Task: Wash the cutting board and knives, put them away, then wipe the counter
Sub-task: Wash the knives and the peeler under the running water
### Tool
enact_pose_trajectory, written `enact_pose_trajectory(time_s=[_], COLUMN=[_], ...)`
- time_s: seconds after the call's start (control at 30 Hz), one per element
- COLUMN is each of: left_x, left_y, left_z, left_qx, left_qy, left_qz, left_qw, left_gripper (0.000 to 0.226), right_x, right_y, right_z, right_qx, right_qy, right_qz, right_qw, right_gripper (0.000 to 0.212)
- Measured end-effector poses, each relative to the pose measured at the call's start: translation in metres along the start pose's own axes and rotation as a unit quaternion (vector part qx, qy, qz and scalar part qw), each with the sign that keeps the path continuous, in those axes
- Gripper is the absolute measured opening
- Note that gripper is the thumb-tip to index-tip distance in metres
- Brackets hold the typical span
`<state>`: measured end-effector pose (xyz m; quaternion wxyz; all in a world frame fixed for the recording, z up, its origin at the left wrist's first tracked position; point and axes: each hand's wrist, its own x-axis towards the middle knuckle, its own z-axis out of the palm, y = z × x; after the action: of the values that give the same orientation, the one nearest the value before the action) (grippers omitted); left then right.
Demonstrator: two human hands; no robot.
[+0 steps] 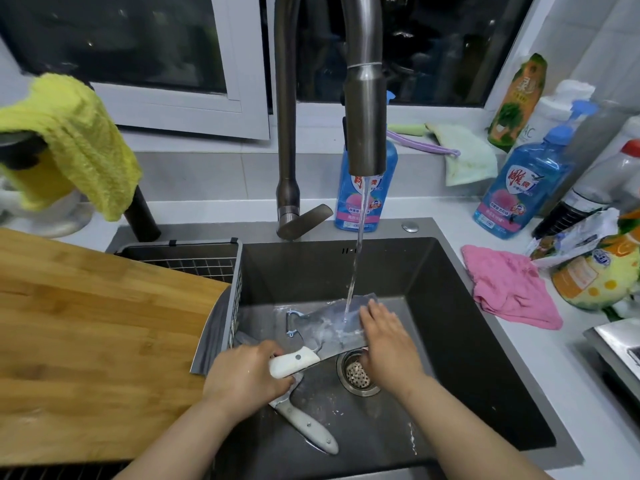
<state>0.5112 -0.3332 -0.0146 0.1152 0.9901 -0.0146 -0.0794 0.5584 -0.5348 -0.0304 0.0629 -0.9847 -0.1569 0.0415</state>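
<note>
My left hand (244, 374) grips the white handle of a cleaver (332, 323) held over the dark sink (450, 306). Its wide blade lies under the running water, streaked with foam. My right hand (388, 341) rests flat on the blade's right end, fingers spread. A second white-handled knife (306, 424) lies on the sink floor below my left hand. A small peeler (291, 322) lies behind the cleaver. The wooden cutting board (86, 341) sits on the left, overlapping the sink's edge.
The faucet (367, 98) runs above the sink, the drain strainer (358, 374) below. A wire basket (194, 258) sits in the sink's left corner. Yellow cloth (69, 140) hangs at left, pink cloth (509, 285) lies on the right counter with blue soap bottles (523, 188).
</note>
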Motion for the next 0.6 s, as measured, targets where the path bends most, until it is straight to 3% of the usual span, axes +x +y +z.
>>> enact_pose_trajectory(time_s=[0.07,0.13,0.2,0.3,0.37,0.4,0.47,0.53,0.57,0.6], left_x=[0.000,0.000,0.000,-0.001,-0.003,-0.004,-0.007,-0.011,-0.013,-0.015], left_y=[0.001,0.002,0.002,0.000,-0.001,-0.002,-0.002,-0.001,-0.002,-0.002], left_z=[0.001,0.000,-0.002,-0.004,-0.005,-0.005,-0.007,-0.011,-0.012,-0.014], left_qx=[-0.006,-0.014,-0.021,-0.035,-0.060,-0.080,-0.133,-0.181,-0.199,-0.216], left_qy=[0.000,0.002,0.003,0.002,-0.002,-0.008,-0.029,-0.047,-0.051,-0.055], left_qz=[-0.008,-0.019,-0.026,-0.034,-0.047,-0.056,-0.078,-0.096,-0.096,-0.094], left_qw=[1.000,1.000,0.999,0.999,0.997,0.995,0.988,0.978,0.974,0.970], left_gripper=[0.042,0.043,0.043,0.041,0.040,0.040,0.039,0.031,0.025,0.020], right_x=[-0.005,-0.015,-0.015,-0.019,-0.015,-0.016,-0.015,-0.012,-0.010,-0.010], right_y=[-0.005,-0.020,-0.019,-0.012,0.002,0.003,0.001,-0.010,-0.016,-0.022], right_z=[0.006,0.006,0.015,0.005,0.004,-0.002,-0.003,-0.012,-0.014,-0.016], right_qx=[0.025,-0.022,-0.054,0.019,0.069,0.146,0.318,0.529,0.616,0.668], right_qy=[0.024,-0.018,-0.040,0.006,0.049,0.030,0.032,-0.005,-0.033,-0.055], right_qz=[-0.051,-0.120,-0.128,-0.036,0.045,0.101,0.211,0.297,0.308,0.305], right_qw=[0.998,0.992,0.990,0.999,0.995,0.984,0.924,0.795,0.724,0.676], right_gripper=[0.076,0.087,0.090,0.087,0.072,0.065,0.058,0.047,0.036,0.025])
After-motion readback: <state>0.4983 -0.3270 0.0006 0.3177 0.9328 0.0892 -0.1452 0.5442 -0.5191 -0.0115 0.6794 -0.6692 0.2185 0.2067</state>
